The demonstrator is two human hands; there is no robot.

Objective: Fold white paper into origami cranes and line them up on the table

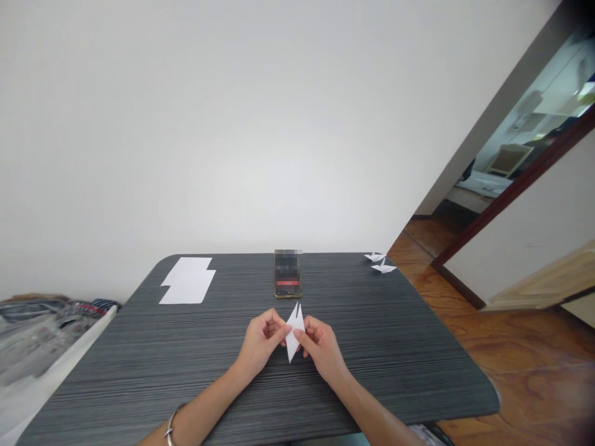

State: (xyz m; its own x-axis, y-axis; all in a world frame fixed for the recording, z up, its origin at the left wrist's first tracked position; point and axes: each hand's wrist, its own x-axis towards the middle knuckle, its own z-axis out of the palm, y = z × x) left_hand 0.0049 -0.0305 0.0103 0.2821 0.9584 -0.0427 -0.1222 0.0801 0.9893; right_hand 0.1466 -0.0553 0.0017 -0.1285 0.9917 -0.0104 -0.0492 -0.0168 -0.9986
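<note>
White paper [294, 331] (folded), dark-grey striped table [400, 347].

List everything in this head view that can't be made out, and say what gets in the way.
All in the head view:
- The upright object at the middle of the table: its face is blurred, so what it shows is unreadable.
- The folded paper: left hand and right hand cover its middle folds.
- Two small paper figures at the far right corner: too small to tell their shape.
- The bracelet: cut off by the bottom edge.

A home, dark table [372, 347], wood floor [525, 347], bedroom doorway [511, 167]
</note>
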